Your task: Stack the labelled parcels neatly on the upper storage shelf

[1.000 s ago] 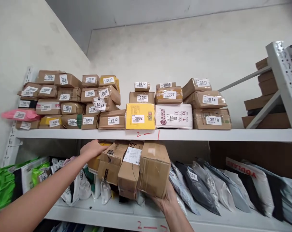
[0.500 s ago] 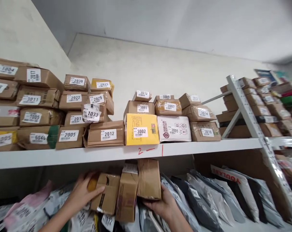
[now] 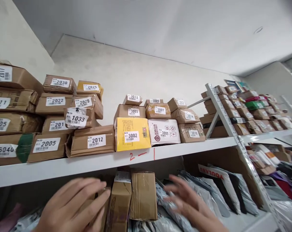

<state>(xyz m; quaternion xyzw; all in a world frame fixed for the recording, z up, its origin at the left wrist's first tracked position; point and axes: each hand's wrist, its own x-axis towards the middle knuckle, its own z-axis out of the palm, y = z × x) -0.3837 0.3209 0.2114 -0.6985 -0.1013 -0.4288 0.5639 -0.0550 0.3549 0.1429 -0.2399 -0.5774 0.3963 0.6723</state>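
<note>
resting left hand (image 3: 72, 206) on box (image 3: 94, 206), right hand (image 3: 191, 206) open

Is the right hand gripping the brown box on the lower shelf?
No. The right hand is open, fingers spread, apart from the brown box.

Two bare hands (no gloves, no rings): left hand (image 3: 70, 206), right hand (image 3: 188, 203)

A white metal shelf (image 3: 160, 151) marked "2—1" in red carries labelled parcels: brown boxes 6040 (image 3: 8, 149), 2005 (image 3: 46, 146) and 2012 (image 3: 92, 141) along its front edge, then a yellow box 3002 (image 3: 131, 133), a white box 3005 (image 3: 164, 131) and brown 3010 (image 3: 191, 132), each with more boxes stacked on top. The shelf below (image 3: 252, 222) holds upright brown boxes (image 3: 143, 195) and leaning grey mailer bags (image 3: 215, 193).
</note>
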